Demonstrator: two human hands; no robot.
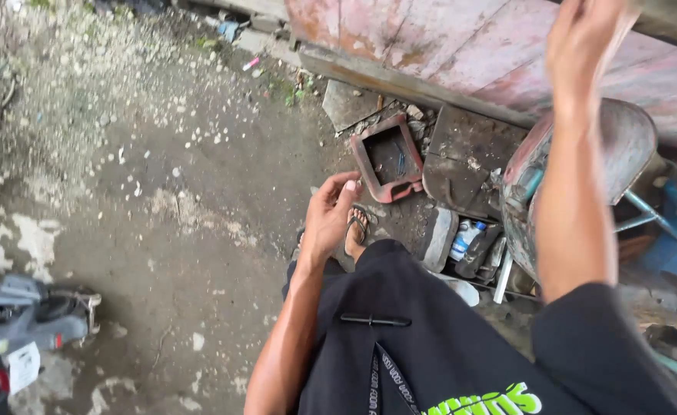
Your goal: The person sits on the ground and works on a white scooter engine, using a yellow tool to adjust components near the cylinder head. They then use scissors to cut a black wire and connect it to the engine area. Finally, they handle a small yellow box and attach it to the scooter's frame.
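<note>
**Standing person, one hand low and curled, the other raised to a painted metal panel**

Nearest the camera is a black shirt, with a black pen (pixel 374 320) clipped at its chest. The left hand (pixel 329 213) hangs at thigh height, fingers (pixel 344 187) loosely curled and narrow, holding nothing that shows. Just beyond those fingertips, on the dirt ground (pixel 200 177), lies a rusty red rectangular frame (pixel 389 157); below them a foot in a black sandal (pixel 357 227) stands. To the right of the sandal a small white bottle with a blue cap (pixel 465 238) sits among scrap. The right hand (pixel 584 42) is raised high and blurred against a faded pink metal panel (pixel 461 38); I cannot tell whether its fingers grip anything. For a steady reach, keeping both feet planted clear of the scrap seems wise.
</note>
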